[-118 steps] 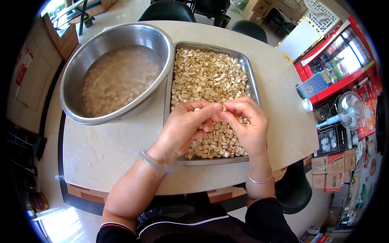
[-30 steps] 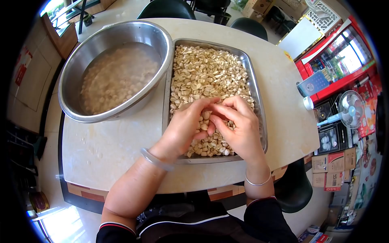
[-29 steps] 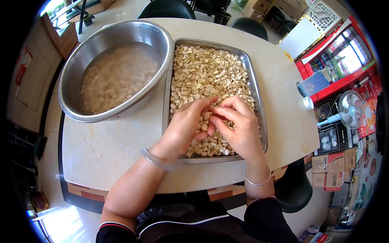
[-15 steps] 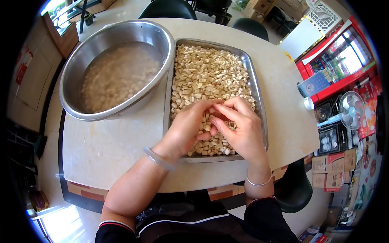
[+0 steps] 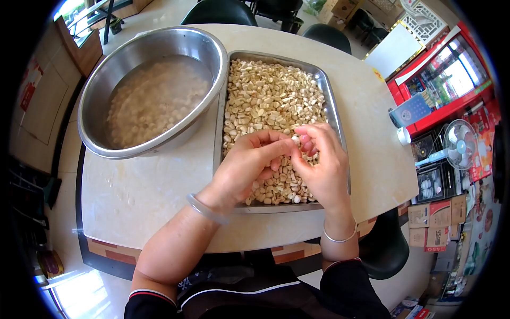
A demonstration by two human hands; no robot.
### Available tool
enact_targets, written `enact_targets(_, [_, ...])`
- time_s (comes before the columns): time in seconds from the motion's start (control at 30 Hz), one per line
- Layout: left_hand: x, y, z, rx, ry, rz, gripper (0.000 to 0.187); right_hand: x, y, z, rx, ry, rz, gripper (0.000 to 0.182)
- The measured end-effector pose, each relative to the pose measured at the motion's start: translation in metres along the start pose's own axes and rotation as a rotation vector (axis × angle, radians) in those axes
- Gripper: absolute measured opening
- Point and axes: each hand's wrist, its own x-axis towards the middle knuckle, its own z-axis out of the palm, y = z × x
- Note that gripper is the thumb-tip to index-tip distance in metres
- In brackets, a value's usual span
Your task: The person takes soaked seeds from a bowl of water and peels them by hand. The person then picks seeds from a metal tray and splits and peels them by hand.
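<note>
Over the front half of a metal tray [image 5: 344, 154], my two hands meet at their fingertips. A pale lotus seed [image 5: 296, 139] shows between them. My left hand [image 5: 249, 162] is closed, thumb and forefinger pinched at the seed's near side. My right hand [image 5: 325, 169] curls round from the other side, thumb and forefinger at the same seed. Many pale lotus seeds [image 5: 271, 95], a lot of them split into halves, fill the tray below. To the left stands a large steel basin [image 5: 91, 119], holding whole-looking seeds under cloudy water [image 5: 159, 101].
Tray and basin rest on a pale table [image 5: 159, 196] with rounded edges. Dark chairs [image 5: 220, 13] stand beyond it, and another chair [image 5: 385, 247] is at the near right. A red display fridge [image 5: 446, 80], a fan [image 5: 460, 143] and cardboard boxes [image 5: 438, 223] are at the right.
My fingertips have shifted slightly up and to the right. A lotus seed now shows between them, and my right fingers have lifted and opened outward a little.
</note>
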Motion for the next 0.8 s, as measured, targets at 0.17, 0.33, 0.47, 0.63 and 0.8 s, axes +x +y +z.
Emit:
enact_targets(0.17, [-0.002,0.005,-0.002,0.094,0.002,0.017,0.019,0.001,-0.003,-0.006,0.141,-0.109,-0.006,0.025])
enact_targets(0.33, [-0.002,0.01,-0.006,0.078,-0.025,0.002,0.022,0.0,0.007,-0.006,0.386,-0.098,0.065,0.019])
enact_targets(0.47, [-0.002,0.011,-0.008,0.055,-0.082,0.003,0.024,-0.003,0.008,-0.007,0.524,-0.106,0.154,0.016])
enact_targets(0.63, [-0.002,0.01,-0.006,-0.001,-0.084,0.004,0.031,-0.004,0.01,-0.011,0.674,-0.055,0.34,0.018])
enact_targets(0.8, [-0.006,0.015,-0.001,-0.038,0.011,0.004,0.048,0.004,-0.001,-0.012,0.116,0.109,0.24,0.024])
